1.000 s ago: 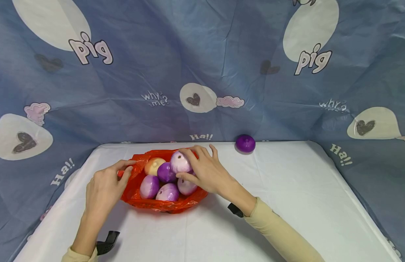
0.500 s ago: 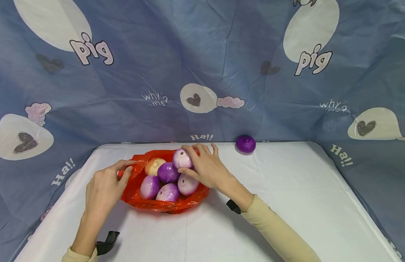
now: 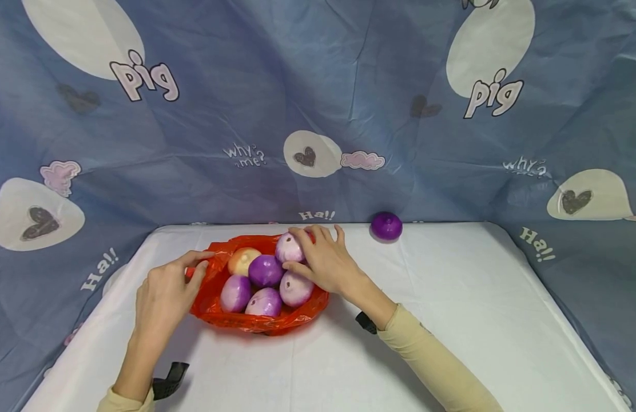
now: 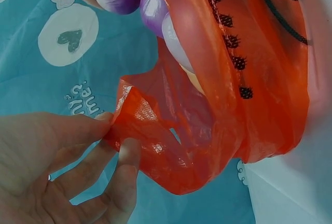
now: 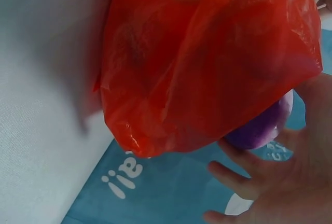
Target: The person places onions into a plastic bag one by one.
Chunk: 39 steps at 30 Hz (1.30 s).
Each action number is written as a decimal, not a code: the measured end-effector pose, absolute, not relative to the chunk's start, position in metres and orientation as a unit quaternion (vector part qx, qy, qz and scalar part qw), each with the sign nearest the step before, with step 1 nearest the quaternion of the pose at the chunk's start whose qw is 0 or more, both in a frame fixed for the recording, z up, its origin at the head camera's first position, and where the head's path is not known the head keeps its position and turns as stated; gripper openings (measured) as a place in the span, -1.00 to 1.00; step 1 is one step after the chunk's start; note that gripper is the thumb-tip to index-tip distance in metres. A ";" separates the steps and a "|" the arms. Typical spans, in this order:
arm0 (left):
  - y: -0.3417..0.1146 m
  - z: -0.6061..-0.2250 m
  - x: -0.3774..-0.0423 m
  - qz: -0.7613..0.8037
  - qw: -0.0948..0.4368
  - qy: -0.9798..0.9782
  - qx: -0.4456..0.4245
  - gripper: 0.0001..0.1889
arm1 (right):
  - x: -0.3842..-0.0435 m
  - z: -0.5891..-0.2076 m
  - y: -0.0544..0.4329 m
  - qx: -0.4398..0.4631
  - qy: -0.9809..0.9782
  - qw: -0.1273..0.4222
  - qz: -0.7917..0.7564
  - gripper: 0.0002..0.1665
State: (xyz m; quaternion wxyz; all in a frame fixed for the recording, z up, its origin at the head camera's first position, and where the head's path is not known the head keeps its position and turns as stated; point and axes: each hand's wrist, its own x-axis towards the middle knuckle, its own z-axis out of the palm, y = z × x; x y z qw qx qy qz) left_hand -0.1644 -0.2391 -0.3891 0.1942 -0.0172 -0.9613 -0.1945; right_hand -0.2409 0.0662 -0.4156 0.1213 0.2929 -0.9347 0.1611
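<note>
A red plastic bag (image 3: 256, 324) sits with its mouth turned up on the white table, several purple-and-white onions (image 3: 296, 288), a dark purple onion (image 3: 265, 271) and a yellow-orange onion (image 3: 243, 261) inside it. My left hand (image 3: 162, 292) pinches the bag's left edge between thumb and fingers, a gathered flap (image 4: 140, 130) showing in the left wrist view. At the bag's back right, my right hand (image 3: 329, 264) holds a purple-and-white onion (image 3: 289, 248) from its right side, thumb in front and fingers behind. Part of that onion (image 5: 262, 125) shows past the bag in the right wrist view.
Another dark purple onion (image 3: 386, 226) stands by itself at the table's back edge, right of the bag. A blue printed cloth (image 3: 318, 103) rises behind the white table (image 3: 452, 320) and along its sides.
My right hand has shifted slightly right with its onion, settling it toward the bag's back right corner, so the dark purple and right-hand onions show more. My left hand keeps its place.
</note>
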 end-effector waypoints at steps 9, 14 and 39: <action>-0.238 -0.388 -0.165 -0.193 0.200 -0.960 -0.017 -0.76 | -0.243 -0.416 0.069 0.283 -0.939 0.116 0.156 -0.14; -0.237 -0.388 -0.165 -0.192 0.195 -0.962 -0.014 -0.75 | -0.244 -0.418 0.069 0.287 -0.942 0.080 0.156 -0.14; -0.236 -0.388 -0.164 -0.193 0.193 -0.962 -0.011 -0.75 | -0.237 -0.413 0.059 0.331 -0.930 0.067 0.144 -0.21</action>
